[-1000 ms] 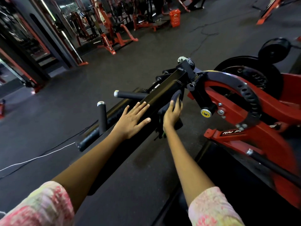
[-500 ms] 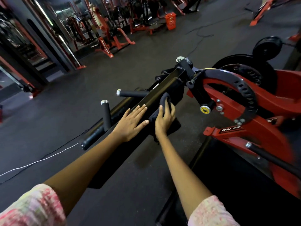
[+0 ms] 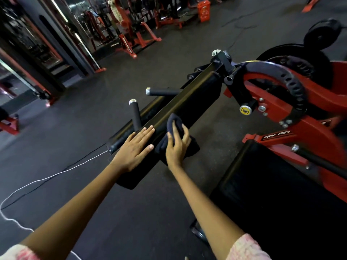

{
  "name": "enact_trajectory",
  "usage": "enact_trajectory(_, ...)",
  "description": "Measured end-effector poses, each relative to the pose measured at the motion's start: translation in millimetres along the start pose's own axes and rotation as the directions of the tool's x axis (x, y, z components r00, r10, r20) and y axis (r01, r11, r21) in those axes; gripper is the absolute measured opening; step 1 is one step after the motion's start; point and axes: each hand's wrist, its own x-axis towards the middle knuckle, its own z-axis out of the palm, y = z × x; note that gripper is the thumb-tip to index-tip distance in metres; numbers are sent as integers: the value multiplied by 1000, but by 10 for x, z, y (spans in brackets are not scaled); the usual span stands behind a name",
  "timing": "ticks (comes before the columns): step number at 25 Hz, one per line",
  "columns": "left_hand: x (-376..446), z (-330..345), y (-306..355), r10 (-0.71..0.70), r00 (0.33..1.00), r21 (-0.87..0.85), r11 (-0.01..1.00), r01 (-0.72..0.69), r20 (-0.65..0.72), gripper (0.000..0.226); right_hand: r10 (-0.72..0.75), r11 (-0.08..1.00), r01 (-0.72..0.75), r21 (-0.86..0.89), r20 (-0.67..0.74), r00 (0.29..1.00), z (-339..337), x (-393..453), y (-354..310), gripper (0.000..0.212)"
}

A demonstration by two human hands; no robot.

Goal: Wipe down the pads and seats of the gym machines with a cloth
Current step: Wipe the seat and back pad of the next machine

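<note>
The wiping step is in hand: the right hand [image 3: 177, 147] has its grip curled round a dark cloth [image 3: 173, 121] on the long black pad [image 3: 195, 102] — the left hand [image 3: 134, 149] lies flat, holding nothing. Next, I think, the cloth should slide along the unwiped length.

I see 2 bare forearms running out to the left hand [image 3: 134, 148] and right hand [image 3: 177, 147]. Both sleeves [image 3: 246, 248] stop short of the elbow, a pale pink fabric with a blotchy floral print.
</note>
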Motion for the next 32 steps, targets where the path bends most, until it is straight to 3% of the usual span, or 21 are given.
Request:
enact_trajectory(1, 13, 1, 5, 2, 1000, -13, 1000, -3, -16, 78, 8, 1000, -8, 19, 1, 1000, -13, 95, 30, 36)
enact_trajectory(4, 28, 4, 12, 4, 997, -58, 998, -8, -82, 78, 283, 956, -279, 90, -33, 959, -7, 467, 7, 34)
enact_trajectory(5, 19, 10, 14, -7, 992, -71, 997, -2, -129, 74, 300, 952, -297, 71, -41, 953, 15, 428, -47, 34)
enact_trajectory(8, -49, -5, 44, -94, 963, -186, 981, 47, -252, 64, -32, 994, 37, -104, 42, 999, 30, -149, -199, 34)
enact_trajectory(10, -160, -27, 78, -159, 955, -331, 941, 70, -249, 59, -146, 982, 158, -107, 114, 983, -28, -381, -133, 36)
enact_trajectory(11, -245, -33, 77, -187, 958, -381, 920, 93, -218, 56, -128, 987, 135, -86, 86, 988, -30, -289, -88, 35)
enact_trajectory(14, -629, -24, -51, -220, 971, -380, 909, 171, -89, 57, 153, 988, -154, -30, -31, 988, 20, 15, -205, 34)
enact_trajectory(15, -756, -11, -113, -225, 972, -368, 911, 186, -67, 58, 162, 984, -163, -65, -28, 986, 63, -69, -305, 33)
enact_trajectory(18, -893, 37, -200, -275, 960, -437, 871, 224, -56, 56, -124, 975, 131, -182, 49, 991, 140, -787, -477, 35)
enact_trajectory(20, -885, 84, -202, -318, 945, -515, 824, 235, -77, 51, -210, 963, 221, -152, 83, 974, 136, -1025, -367, 34)
enact_trajectory(21, -884, 112, -218, -315, 944, -548, 809, 212, -99, 53, -170, 976, 175, -133, 49, 984, 156, -987, -318, 34)
enact_trajectory(24, -859, 166, -275, -309, 940, -620, 769, 156, -146, 60, 129, 991, -133, -23, -121, 984, 283, -898, -414, 36)
enact_trajectory(26, -835, 156, -267, -330, 932, -653, 741, 156, -152, 62, -8, 996, -3, -93, -111, 994, 353, -1221, -504, 36)
enact_trajectory(29, -835, 157, -256, -321, 936, -636, 755, 160, -146, 63, -207, 971, 210, -118, 39, 978, 299, -1751, -369, 38)
enact_trajectory(30, -842, 169, -269, -317, 938, -637, 754, 159, -141, 63, -191, 976, 194, -97, 34, 981, 287, -1750, -295, 39)
enact_trajectory(32, -847, 191, -288, -317, 939, -635, 755, 165, -133, 64, -8, 999, 7, -38, -23, 1000, 334, -1620, -270, 40)
